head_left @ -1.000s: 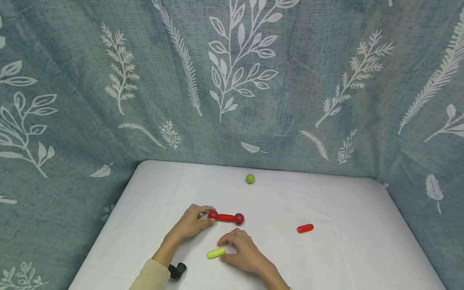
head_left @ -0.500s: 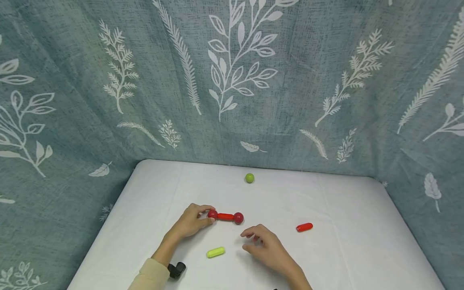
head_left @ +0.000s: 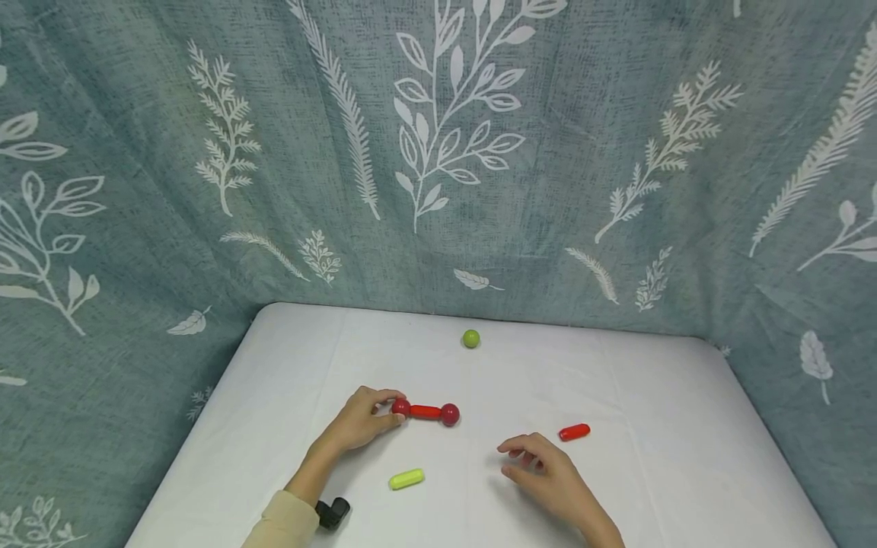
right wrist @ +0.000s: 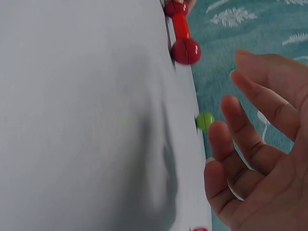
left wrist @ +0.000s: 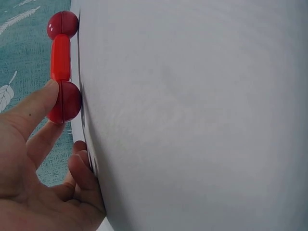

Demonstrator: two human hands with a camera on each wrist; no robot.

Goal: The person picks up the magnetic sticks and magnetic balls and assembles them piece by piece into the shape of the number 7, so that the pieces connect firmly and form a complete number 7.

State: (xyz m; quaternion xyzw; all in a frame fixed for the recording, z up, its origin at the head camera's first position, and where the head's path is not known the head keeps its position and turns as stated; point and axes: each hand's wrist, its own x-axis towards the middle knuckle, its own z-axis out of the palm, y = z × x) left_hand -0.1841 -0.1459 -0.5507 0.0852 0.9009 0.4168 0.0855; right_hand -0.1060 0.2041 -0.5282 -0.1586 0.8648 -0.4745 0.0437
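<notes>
Two dark red balls with a red rod point(head_left: 425, 412) between them lie in a row at the table's middle. My left hand point(head_left: 361, 419) pinches the left-end ball point(left wrist: 71, 102) between thumb and finger; the far ball point(left wrist: 63, 25) is free of it. To the right, my right hand point(head_left: 548, 476) hovers with loosely bent fingers and nothing in them. Just beyond it lies a loose red rod point(head_left: 574, 432). A yellow-green rod point(head_left: 407, 479) rests on the cloth between the two hands, nearer the front.
A green ball point(head_left: 470, 339) sits near the back edge of the white-covered table point(head_left: 658, 396). Beside my left forearm is a black object point(head_left: 333, 512), partly hidden by the sleeve. A teal leaf-patterned cloth point(head_left: 534, 228) hangs behind and at both sides.
My right hand has left the yellow-green rod and moved right, toward the loose red rod. My left hand stays on the red ball.
</notes>
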